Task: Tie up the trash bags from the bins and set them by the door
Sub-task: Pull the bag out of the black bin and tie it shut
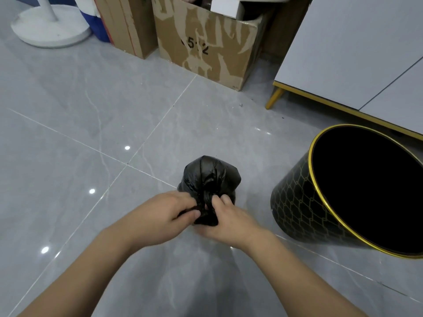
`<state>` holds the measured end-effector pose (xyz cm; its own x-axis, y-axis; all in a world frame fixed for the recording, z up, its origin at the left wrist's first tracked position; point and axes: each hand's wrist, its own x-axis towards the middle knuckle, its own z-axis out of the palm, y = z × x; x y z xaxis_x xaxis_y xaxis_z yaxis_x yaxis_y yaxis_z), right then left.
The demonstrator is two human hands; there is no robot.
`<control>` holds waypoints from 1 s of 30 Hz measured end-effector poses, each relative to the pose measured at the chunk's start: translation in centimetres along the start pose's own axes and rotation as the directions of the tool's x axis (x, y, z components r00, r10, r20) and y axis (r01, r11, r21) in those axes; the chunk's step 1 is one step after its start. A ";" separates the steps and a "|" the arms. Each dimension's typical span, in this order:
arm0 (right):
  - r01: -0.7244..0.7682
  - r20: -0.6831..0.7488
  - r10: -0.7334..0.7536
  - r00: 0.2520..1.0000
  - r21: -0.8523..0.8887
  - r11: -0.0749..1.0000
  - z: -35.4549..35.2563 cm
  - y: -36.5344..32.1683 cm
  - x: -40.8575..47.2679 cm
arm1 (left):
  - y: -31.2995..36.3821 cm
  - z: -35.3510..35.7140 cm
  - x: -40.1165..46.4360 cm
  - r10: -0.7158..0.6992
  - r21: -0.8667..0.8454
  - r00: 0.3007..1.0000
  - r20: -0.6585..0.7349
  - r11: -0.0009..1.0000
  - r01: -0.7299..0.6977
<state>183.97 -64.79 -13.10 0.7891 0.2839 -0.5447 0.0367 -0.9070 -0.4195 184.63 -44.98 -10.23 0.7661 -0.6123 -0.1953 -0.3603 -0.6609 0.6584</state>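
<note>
1. I see the fingers (183,212) of my left hand (164,216) curled round the twisted neck of the black trash bag (210,175), thumb pressing in from the near side.
2. My right hand (226,219) pinches the same gathered neck from the other side, fingertips tucked into the plastic; the two hands almost touch across the knot.
3. The trash bag sits on the grey tiled floor (91,133), small and rounded, its bunched top pulled toward me between both hands.
4. Just to the right of the bag stands the black bin (297,202) with a gold rim and gold lattice pattern. Its inside shows only black; I cannot tell whether a liner is in it.
5. Beyond the bin, a grey cabinet (343,53) rests on a gold leg (274,97).
6. Farther back, two cardboard boxes (206,42) stand side by side, the nearer one worn and open at the top.
7. At far left lies a white round stand base (50,30).
</note>
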 end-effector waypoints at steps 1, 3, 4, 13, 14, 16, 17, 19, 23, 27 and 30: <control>-0.005 -0.040 0.005 0.999 0.011 1.000 -0.1 -0.3 0.2 | 0.2 -0.6 0.4 0.001 0.005 1.000 0.000 1.000 -0.001; 0.001 -0.115 -0.001 0.993 0.003 1.000 -0.1 -0.7 0.6 | 0.6 -1.6 1.1 -0.026 0.009 1.000 0.003 1.000 0.026; 0.012 -0.143 -0.015 0.990 -0.017 1.000 -0.2 -0.9 0.7 | 0.7 -2.1 1.5 -0.054 0.003 0.999 0.009 0.999 0.054; 0.008 -0.279 -0.059 0.958 -0.179 0.984 -2.6 0.5 0.0 | 0.5 -3.6 3.5 -0.187 0.002 0.973 -0.135 0.982 0.189; -0.011 -0.324 -0.055 0.945 -0.197 0.980 -2.9 0.7 0.0 | 0.4 -3.3 3.6 -0.178 -0.017 0.971 -0.158 0.984 0.177; -0.063 -0.406 -0.029 0.914 -0.213 0.975 -3.5 0.8 -0.2 | 0.4 -2.6 4.0 -0.178 -0.062 0.961 -0.210 0.984 0.168; -0.087 -0.434 -0.014 0.901 -0.214 0.973 -3.8 0.9 -0.3 | 0.5 -2.3 4.1 -0.183 -0.088 0.955 -0.235 0.982 0.166; -0.110 -0.455 0.000 0.890 -0.215 0.970 -4.1 0.8 -0.6 | 0.7 -1.9 4.3 -0.189 -0.148 0.943 -0.274 0.977 0.152; -0.119 -0.428 -0.005 0.904 -0.262 0.958 -4.3 0.7 -0.8 | 1.3 -1.4 4.7 -0.150 -0.203 0.897 -0.415 0.977 0.069; -0.120 -0.427 0.006 0.904 -0.239 0.964 -4.6 0.4 -0.7 | 2.0 -0.5 6.2 -0.278 -0.420 0.849 -0.449 0.905 0.074; -0.112 -0.433 0.022 0.901 -0.185 0.976 -4.6 0.4 -0.9 | 2.2 0.0 7.1 -0.356 -0.481 0.841 -0.407 0.866 0.134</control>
<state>186.12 -66.79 -9.47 0.9774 0.1013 -0.1858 0.0603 -0.9749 -0.2143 189.31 -50.76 -10.17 0.9893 -0.1029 -0.1033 0.0470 -0.4457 0.8940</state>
